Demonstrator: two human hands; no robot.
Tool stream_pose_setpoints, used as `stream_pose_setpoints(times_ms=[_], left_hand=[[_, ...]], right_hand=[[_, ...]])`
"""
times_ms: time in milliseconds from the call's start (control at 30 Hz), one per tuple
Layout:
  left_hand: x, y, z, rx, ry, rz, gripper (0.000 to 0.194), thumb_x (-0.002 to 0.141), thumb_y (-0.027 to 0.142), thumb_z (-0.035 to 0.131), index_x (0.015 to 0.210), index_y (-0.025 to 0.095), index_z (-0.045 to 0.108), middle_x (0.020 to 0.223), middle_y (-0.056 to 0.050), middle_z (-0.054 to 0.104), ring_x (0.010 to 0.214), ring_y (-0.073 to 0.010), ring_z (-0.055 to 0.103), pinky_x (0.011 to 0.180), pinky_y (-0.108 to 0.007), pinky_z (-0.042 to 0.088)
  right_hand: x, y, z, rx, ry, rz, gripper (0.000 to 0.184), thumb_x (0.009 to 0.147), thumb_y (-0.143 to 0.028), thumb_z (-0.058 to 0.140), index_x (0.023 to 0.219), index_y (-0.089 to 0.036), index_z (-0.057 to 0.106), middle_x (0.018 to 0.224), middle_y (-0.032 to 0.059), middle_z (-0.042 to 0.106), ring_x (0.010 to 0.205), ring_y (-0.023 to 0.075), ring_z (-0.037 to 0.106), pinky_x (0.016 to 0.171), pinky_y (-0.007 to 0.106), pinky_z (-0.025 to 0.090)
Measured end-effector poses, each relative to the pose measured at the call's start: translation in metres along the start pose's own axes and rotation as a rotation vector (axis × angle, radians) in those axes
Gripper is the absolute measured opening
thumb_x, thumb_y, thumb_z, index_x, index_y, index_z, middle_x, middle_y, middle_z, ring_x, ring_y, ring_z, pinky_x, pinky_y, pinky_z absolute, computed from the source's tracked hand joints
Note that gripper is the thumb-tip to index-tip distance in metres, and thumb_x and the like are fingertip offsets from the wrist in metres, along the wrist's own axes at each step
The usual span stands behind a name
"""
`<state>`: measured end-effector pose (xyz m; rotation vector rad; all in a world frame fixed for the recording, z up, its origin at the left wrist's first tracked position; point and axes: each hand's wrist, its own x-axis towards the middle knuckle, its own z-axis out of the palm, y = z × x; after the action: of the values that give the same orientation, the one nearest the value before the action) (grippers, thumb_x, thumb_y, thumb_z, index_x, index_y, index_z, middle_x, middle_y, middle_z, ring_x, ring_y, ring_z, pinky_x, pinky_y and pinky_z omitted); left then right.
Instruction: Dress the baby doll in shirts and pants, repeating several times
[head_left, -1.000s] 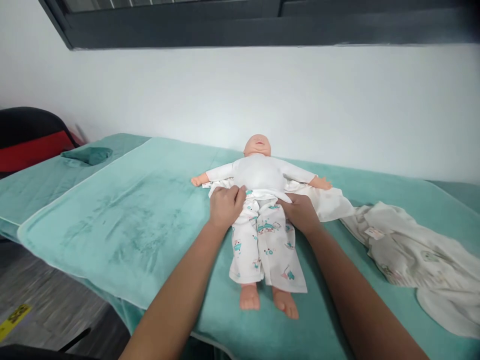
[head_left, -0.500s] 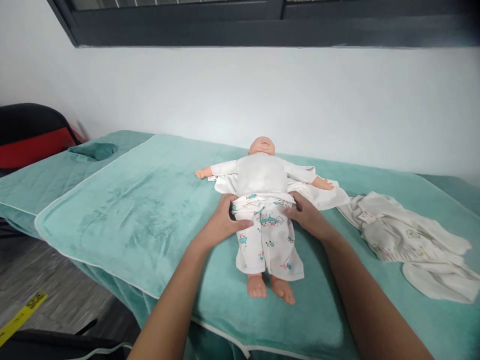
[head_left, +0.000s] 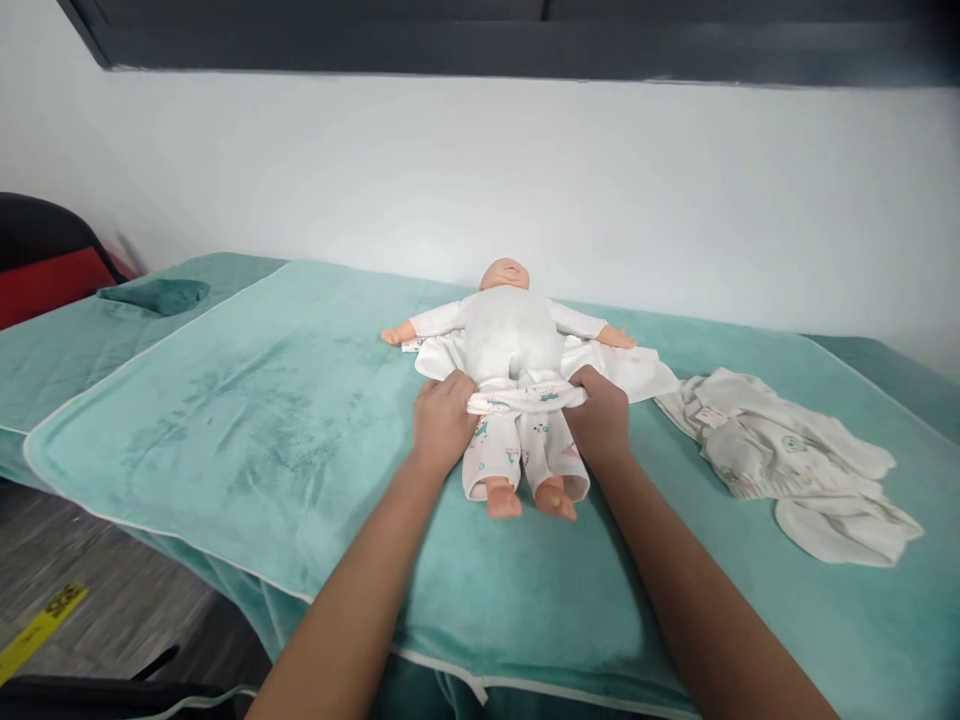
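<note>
A baby doll (head_left: 512,325) lies on its back on a teal towel (head_left: 225,420), head toward the wall, arms spread. It wears a white top and white printed trousers (head_left: 517,445). My left hand (head_left: 442,420) grips the trousers' waistband at the doll's left side as I see it. My right hand (head_left: 600,418) grips the waistband on the other side. The waistband is bunched between both hands at the doll's hips. A white cloth (head_left: 637,372) lies spread under the doll's back.
A pile of pale baby clothes (head_left: 787,460) lies on the towel to the right. A folded dark green cloth (head_left: 154,295) rests at the far left. A black and red chair (head_left: 45,265) stands beyond the left end. The wall runs close behind the doll.
Both hands have closed on the waistband and drawn it together at the doll's hips. The trouser legs look shorter and more bunched. The view has pulled back a little.
</note>
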<state>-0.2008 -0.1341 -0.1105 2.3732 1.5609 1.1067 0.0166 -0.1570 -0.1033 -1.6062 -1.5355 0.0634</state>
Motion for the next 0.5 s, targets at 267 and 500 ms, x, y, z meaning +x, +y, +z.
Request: stream_pose_setpoints(times_ms=[267,500], left_hand=[[-0.014,0.009,-0.030,-0.465,-0.314,-0.274,0.053,0.076,0.041,0.068,0.120,0.019,0.048,0.116,-0.006,0.062,0.103,-0.0240,0.059,0.089,-0.036,0.047],[-0.057,0.013,-0.052,-0.566,-0.417,-0.134,0.116,0.054,0.047,0.089,0.148,0.024,0.026,0.151,-0.015,0.035,0.139,-0.0358,0.037,0.115,-0.049,0.033]], right_hand=[[-0.001,0.004,-0.025,0.321,-0.498,0.168,0.036,0.075,-0.045,0.066,0.097,-0.020,0.055,0.092,0.0012,0.064,0.086,0.0214,0.057,0.075,0.031,0.044],[-0.040,0.003,-0.055,0.421,-0.709,0.007,0.100,0.055,-0.049,0.088,0.139,-0.024,0.040,0.138,0.0118,0.050,0.126,0.0347,0.048,0.103,0.048,0.042]])
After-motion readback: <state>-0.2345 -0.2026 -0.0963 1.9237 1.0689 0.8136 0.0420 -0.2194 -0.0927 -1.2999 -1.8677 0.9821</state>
